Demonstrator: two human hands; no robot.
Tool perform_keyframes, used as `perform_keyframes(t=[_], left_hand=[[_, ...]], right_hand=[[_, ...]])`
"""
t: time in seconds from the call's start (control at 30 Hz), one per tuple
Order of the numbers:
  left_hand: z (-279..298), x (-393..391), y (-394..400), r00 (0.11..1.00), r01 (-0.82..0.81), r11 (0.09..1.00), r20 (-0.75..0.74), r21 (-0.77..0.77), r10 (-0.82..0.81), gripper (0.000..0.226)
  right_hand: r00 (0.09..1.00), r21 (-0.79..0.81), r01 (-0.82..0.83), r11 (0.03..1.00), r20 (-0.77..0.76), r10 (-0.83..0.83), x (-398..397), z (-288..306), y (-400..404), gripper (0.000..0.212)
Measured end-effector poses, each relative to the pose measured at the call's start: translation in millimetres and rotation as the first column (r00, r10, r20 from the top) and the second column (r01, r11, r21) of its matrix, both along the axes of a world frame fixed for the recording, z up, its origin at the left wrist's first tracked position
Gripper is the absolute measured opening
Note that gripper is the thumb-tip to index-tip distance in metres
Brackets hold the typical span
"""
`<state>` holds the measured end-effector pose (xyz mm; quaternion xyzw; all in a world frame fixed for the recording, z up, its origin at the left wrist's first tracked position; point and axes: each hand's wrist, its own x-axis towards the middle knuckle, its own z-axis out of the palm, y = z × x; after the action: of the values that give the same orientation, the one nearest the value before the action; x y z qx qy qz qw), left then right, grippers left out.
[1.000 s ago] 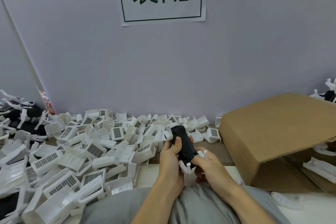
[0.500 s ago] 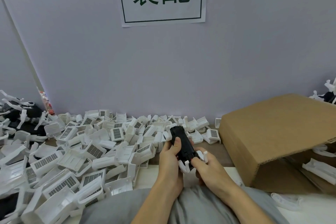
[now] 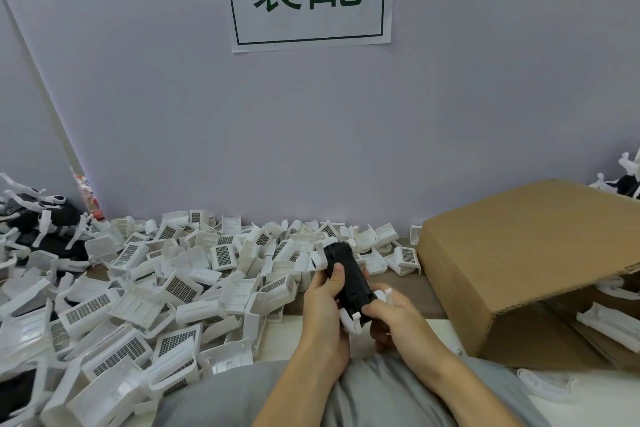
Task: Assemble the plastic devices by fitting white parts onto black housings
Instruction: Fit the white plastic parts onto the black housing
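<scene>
Head view, centre-low of frame: my left hand (image 3: 323, 302) grips the black housing (image 3: 349, 279) along its left side, thumb laid across the top face, fingers curled round underneath. My right hand (image 3: 391, 317) pinches the near end of the housing, where a white part (image 3: 351, 321) with curved prongs sits at the lower edge; a second white prong (image 3: 387, 295) shows just right of the housing. Whether the part is fully seated I cannot tell; fingers hide the joint.

Left half of frame: a loose pile of white parts (image 3: 166, 291) covers the desk (image 3: 398, 279). Right of frame: a cardboard box (image 3: 526, 263) lying on its side, more white pieces within its opening.

Handling judgement: the housing looks rigid, light, smooth moulded plastic, so likely to slip if held by the faces alone; best held across the long edges. The white prongs look thin and probably springy, possibly brittle: press near their roots, not the tips.
</scene>
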<state>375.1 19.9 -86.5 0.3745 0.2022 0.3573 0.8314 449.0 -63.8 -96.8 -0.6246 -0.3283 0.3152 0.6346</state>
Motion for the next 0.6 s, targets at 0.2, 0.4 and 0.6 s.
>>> perform_keyframes(t=[0.2, 0.4, 0.6], left_hand=[[1.2, -0.7, 0.8, 1.000, 0.001, 1.000, 0.000, -0.006, -0.001, 0.023], [-2.0, 2.2, 2.0, 1.000, -0.014, 1.000, -0.017, 0.013, 0.015, 0.021], [-2.9, 2.4, 2.8, 0.999, -0.027, 0.999, -0.038, 0.017, 0.028, 0.022]], right_hand=[[1.000, -0.014, -0.021, 1.000, 0.019, 0.021, -2.6, 3.6, -2.8, 0.022], [0.996, -0.025, -0.027, 0.999, 0.089, 0.029, -4.4, 7.6, -6.1, 0.009], [0.987, -0.042, -0.025, 0.999, 0.156, 0.031, -3.3, 5.0, -6.1, 0.030]])
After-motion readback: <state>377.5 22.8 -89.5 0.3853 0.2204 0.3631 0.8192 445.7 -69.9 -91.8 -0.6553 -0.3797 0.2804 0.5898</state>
